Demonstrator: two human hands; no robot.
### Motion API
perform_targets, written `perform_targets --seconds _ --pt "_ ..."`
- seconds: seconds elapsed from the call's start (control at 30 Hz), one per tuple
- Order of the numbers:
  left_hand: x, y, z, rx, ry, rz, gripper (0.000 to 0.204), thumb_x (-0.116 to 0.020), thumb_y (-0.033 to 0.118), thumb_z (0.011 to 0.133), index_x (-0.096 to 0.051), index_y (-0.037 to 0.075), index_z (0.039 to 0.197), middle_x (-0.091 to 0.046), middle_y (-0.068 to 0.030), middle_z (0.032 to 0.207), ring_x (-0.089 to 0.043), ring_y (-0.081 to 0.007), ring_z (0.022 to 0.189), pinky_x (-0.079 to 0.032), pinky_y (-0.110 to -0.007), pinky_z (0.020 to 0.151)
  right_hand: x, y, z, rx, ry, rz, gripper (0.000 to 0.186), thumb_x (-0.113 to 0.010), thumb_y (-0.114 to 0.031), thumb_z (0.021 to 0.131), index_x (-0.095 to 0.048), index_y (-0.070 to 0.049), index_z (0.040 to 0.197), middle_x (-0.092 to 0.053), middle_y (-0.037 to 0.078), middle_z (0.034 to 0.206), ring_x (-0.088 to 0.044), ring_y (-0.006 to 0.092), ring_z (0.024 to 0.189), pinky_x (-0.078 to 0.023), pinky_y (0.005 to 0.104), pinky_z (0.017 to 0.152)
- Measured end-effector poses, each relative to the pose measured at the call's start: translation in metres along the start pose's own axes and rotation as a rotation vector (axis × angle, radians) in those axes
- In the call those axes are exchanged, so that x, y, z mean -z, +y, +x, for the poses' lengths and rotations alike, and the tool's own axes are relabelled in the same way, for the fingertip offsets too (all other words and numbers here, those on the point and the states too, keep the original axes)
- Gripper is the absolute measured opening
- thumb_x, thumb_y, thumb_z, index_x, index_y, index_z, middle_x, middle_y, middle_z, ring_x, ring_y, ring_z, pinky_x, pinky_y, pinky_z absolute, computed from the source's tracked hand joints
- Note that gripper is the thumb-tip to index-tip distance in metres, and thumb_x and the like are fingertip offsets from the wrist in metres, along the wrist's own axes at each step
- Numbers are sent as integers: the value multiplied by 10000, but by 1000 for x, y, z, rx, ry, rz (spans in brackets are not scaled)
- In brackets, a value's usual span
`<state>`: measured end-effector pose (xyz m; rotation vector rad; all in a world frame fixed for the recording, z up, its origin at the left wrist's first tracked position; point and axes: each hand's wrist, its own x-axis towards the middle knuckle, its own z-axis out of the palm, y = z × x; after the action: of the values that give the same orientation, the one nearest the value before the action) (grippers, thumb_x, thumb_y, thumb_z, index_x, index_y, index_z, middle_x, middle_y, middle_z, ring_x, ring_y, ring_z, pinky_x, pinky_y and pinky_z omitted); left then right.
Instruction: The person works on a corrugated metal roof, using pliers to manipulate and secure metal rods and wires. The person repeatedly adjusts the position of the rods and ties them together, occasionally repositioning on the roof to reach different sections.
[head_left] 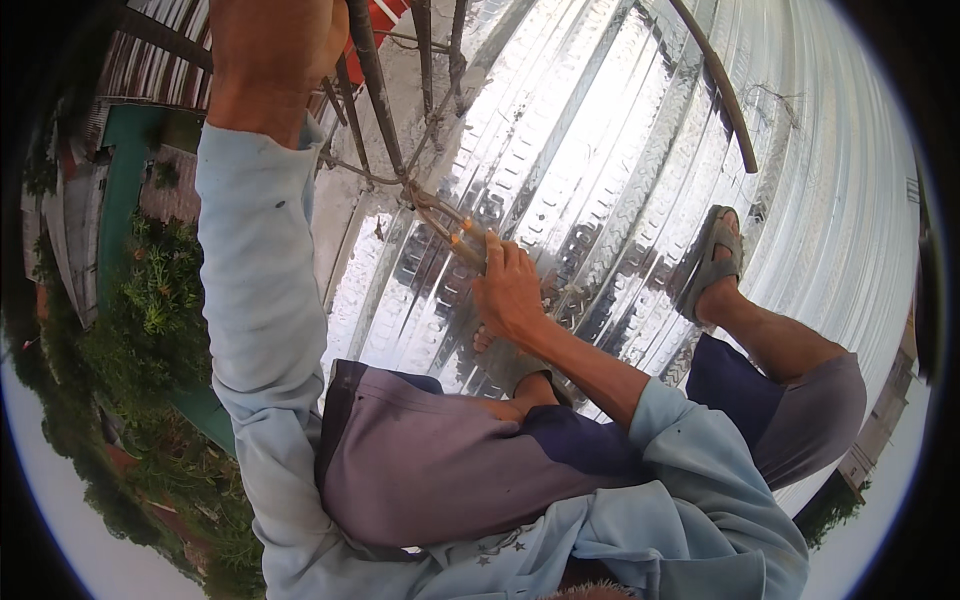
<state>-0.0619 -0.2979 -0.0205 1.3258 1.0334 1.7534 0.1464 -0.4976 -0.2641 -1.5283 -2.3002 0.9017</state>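
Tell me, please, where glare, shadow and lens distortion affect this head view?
Head view: strong glare on the corrugated metal sheet, washing out its ribs; the pliers in the right hand stay readable; the left hand at the top edge is cut off and shaded; the sheet's ribs and the rebar bend toward the rim, and the corners are black.

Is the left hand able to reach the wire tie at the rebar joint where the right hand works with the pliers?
Probably yes. The left hand grips a rebar above the joint, and that bar runs straight down to it. Only the right hand and its pliers crowd the spot.
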Motion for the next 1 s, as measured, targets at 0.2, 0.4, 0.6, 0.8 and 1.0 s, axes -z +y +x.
perform_targets --seconds 0.2,0.4,0.6,0.8,1.0 --pt "-6 3 -10 -70 -13 84 359 -580 473 1036 -524 168 854 -393 86 640 -361 -23 533 -334 -175 481 4 7 10 -132 -298 312 524 -602 -248 955 -478 80 1345 -631 209 942 -671 341 836 -554 467 737" --pt "38 -11 12 140 -290 -279 238 -518 242 1069 -565 12 1028 -439 -2 812 -399 -111 722 -364 -270 699 33 -2 21 -750 -885 1729 428 -501 -323 1035 -536 47 1247 -664 134 826 -670 211 639 -554 359 556" --pt "5 -1 -7 87 29 -57 229 -494 228 1074 -529 33 958 -316 14 767 -269 -109 683 -280 -280 653 33 21 33 -693 -993 1894 401 -506 -328 1045 -555 42 1189 -667 141 833 -683 222 679 -590 365 565" --pt "-5 -17 -4 -124 -81 -4 296 -613 380 1028 -525 135 886 -409 57 699 -371 -49 605 -344 -207 556 35 38 38 -755 -989 1492 418 -571 -377 1039 -591 28 1141 -679 185 837 -709 250 659 -584 397 481" --pt "-23 5 -13 -154 7 125 343 -672 429 994 -515 182 814 -394 82 670 -352 -35 572 -339 -189 520 36 17 30 -802 -1015 1544 503 -587 -494 1016 -594 -1 1118 -646 161 873 -734 303 785 -586 449 487"
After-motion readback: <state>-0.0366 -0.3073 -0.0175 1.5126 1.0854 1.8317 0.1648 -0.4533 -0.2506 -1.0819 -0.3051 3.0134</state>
